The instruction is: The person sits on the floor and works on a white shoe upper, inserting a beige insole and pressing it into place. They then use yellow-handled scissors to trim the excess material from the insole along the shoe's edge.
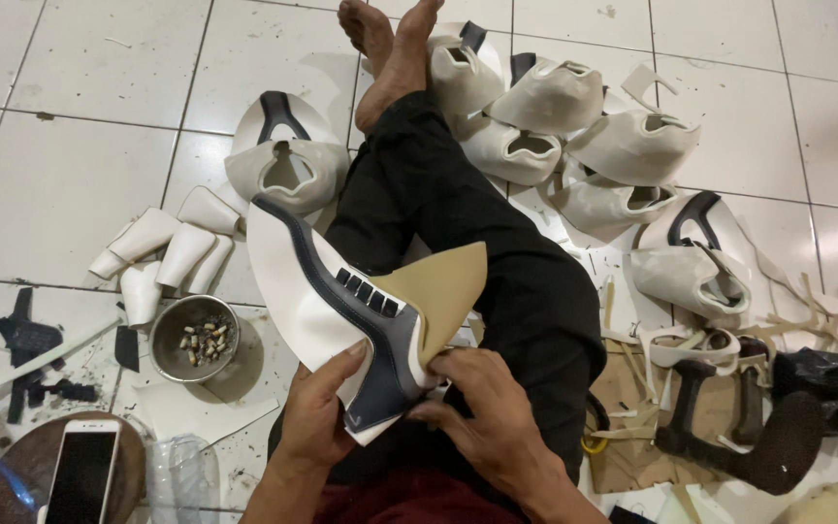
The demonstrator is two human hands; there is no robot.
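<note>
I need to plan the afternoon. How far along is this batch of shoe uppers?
A heap of shaped white uppers already lies on the floor tiles. In hand: left hand and right hand grip a flat white upper with dark trim. White cut pieces beside the metal bowl remain loose.

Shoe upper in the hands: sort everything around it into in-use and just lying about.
In use: white and navy shoe upper, tan lining flap, left hand, right hand.

Lying about: finished uppers, metal bowl, phone, white rolled pieces, trimmings.
</note>
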